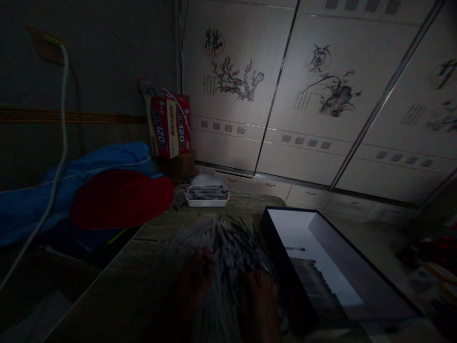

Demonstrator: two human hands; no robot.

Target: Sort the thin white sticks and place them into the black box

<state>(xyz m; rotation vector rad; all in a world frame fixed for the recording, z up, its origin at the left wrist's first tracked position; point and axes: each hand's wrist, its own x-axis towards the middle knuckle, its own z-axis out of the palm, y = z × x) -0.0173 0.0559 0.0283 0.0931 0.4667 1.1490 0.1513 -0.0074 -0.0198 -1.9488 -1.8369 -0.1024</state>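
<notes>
A loose heap of thin sticks, pale and dark, covers the middle of the table. Over its left side my left hand is closed, thumb and fingers drawn together; what they hold is too dark to make out. My right hand rests on the heap's right side with curled fingers, and their tips are hidden among the sticks. Right of that hand lies an open box with dark outer walls and a white inside. A row of dark sticks lies in it, with one stick apart from them.
Behind the heap stands a white tray full of similar sticks. A red oval item and blue cloth are at the left, near a hanging white cable. Red cartons and patterned cabinet doors stand at the back.
</notes>
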